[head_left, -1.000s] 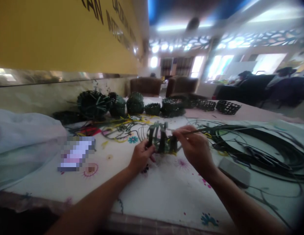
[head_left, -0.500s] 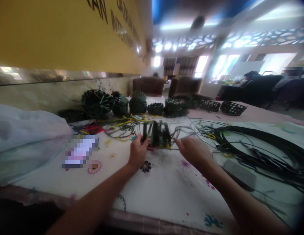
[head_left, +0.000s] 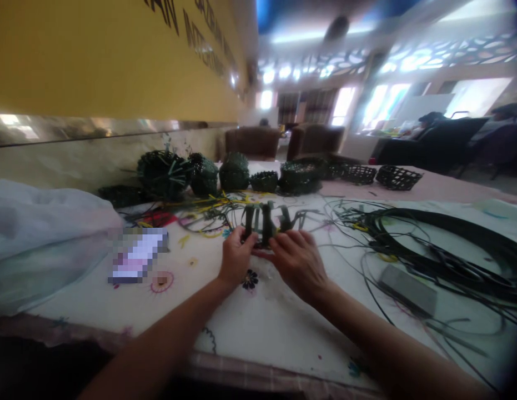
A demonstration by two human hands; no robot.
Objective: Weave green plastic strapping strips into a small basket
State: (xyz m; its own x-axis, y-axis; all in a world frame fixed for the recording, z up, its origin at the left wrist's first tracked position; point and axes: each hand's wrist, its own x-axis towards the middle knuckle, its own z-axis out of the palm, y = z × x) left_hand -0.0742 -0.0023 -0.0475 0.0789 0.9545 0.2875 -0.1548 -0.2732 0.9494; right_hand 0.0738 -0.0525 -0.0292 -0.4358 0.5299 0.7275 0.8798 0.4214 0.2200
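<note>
A small piece of dark green strips point(head_left: 267, 222), bent upward side by side, is held over the white patterned cloth point(head_left: 262, 328). My left hand point(head_left: 236, 253) grips its left side, thumb on top. Fingers of my right hand point(head_left: 297, 258) are closed on its right front side, close to my left hand; their tips are partly hidden behind the hand and strips. Thin loose strands spread out behind and to the right of the piece.
Several woven dark green baskets point(head_left: 234, 172) line the back. A black coil of strip point(head_left: 412, 216) and a grey block point(head_left: 408, 290) lie right. A phone point(head_left: 139, 253) and a white plastic bag point(head_left: 45, 222) are left. People sit in the background.
My right hand has moved left, from beside the piece onto its right side. The strips on that side now lean apart. My left hand stays nearly where it was.
</note>
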